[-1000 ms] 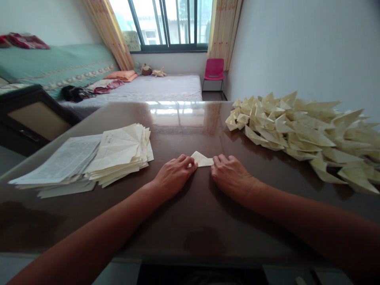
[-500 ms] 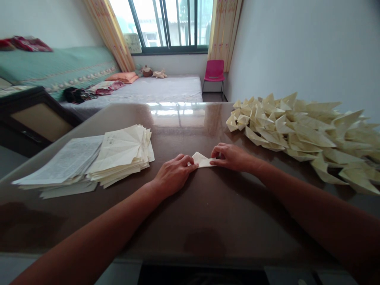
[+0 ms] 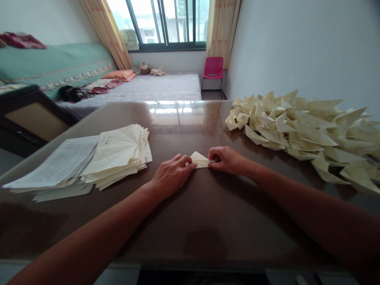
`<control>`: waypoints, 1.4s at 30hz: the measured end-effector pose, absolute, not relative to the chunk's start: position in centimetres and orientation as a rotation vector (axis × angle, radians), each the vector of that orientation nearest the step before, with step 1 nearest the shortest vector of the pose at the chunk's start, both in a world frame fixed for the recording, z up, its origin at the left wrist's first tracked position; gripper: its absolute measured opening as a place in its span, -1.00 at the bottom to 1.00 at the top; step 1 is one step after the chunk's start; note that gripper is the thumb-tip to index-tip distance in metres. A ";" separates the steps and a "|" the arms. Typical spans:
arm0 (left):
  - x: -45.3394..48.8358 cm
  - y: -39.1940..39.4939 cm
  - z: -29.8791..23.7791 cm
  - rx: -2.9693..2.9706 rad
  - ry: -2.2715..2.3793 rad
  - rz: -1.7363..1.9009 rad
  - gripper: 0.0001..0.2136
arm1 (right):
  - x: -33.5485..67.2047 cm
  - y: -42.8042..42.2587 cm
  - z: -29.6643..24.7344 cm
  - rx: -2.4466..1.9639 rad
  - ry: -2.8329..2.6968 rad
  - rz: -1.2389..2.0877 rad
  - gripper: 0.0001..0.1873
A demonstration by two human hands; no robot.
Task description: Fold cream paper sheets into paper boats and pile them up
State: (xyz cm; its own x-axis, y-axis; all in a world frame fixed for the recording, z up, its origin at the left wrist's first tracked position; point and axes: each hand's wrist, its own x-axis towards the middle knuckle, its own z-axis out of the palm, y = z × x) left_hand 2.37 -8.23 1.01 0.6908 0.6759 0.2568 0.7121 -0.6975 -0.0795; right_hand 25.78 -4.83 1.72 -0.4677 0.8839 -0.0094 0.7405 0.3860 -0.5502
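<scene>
A small folded piece of cream paper [image 3: 198,159] lies on the glossy brown table [image 3: 190,209], between both hands. My left hand [image 3: 172,174] rests on the table with its fingertips pressing the paper's left end. My right hand [image 3: 227,160] is curled, its fingers pinching the paper's right end. A stack of flat creased cream sheets [image 3: 118,152] lies to the left. A large heap of finished folded paper pieces [image 3: 303,130] fills the table's right side.
Printed grey sheets [image 3: 56,164] stick out from under the stack at the far left. Beyond the table are a bed [image 3: 154,87] with clothes, a pink chair [image 3: 213,69], curtains and a window. A white wall runs along the right.
My right hand has slid left and curled, pinching the paper's right end and covering more of it. My left hand has stayed almost in place.
</scene>
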 end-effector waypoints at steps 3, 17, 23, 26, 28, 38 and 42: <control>2.4 -8.1 0.8 -2.697 -1.193 -0.368 -0.74 | 25.7 -4.8 1.5 -1.345 -2.298 0.791 -0.94; 2.1 -7.3 0.3 -2.679 -1.407 -0.611 -0.36 | 25.9 -4.1 -0.1 -1.068 -2.038 1.179 -0.85; 2.0 -7.2 0.1 -2.828 -1.510 -0.633 -0.45 | 26.4 -3.7 0.5 -0.993 -2.039 1.325 -0.83; 2.0 -7.0 0.3 -2.878 -1.504 -0.630 -0.69 | 26.3 -3.8 0.6 -1.059 -2.050 1.207 -0.82; 1.9 -6.8 0.4 -2.876 -1.500 -0.612 -0.83 | 26.1 -4.0 0.6 -1.121 -2.053 1.121 -0.81; 2.0 -6.7 0.3 -2.891 -1.466 -0.735 -0.77 | 25.6 -4.9 1.2 -1.211 -2.250 0.757 -0.84; 2.0 -6.7 0.4 -2.881 -1.483 -0.730 -0.77 | 25.0 -5.9 1.4 -1.195 -2.374 0.597 -0.82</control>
State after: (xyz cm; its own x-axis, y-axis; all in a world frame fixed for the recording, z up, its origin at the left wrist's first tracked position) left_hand 2.05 -6.72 0.39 0.5085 0.8077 0.2983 0.7289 -0.5882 0.3503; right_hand 24.99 -5.90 1.40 -0.5458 0.8206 0.1697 0.6426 0.5398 -0.5438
